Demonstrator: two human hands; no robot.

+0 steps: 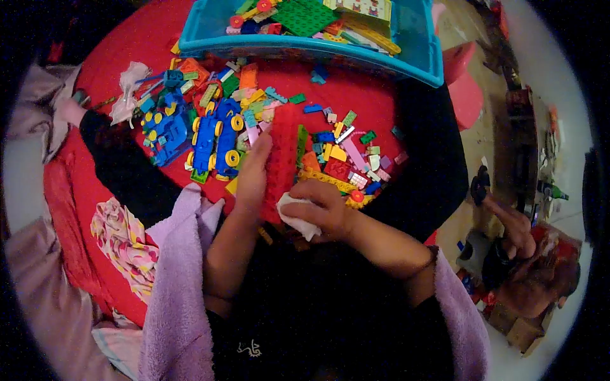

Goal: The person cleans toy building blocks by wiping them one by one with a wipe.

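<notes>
While the left hand holds a red studded plate by its left edge, the right hand clutches a white cloth.
The plate's long axis runs away from the body, between the hands; the left grip is closed along that long side, the right bunched round the cloth by the near right end. Blur makes it hard to tell whether cloth and plate touch. Loose bricks lie to the right on the red sheet.

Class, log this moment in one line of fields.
left hand: holds red toy piece | right hand: holds white cloth | loose bricks: on red sheet
</notes>
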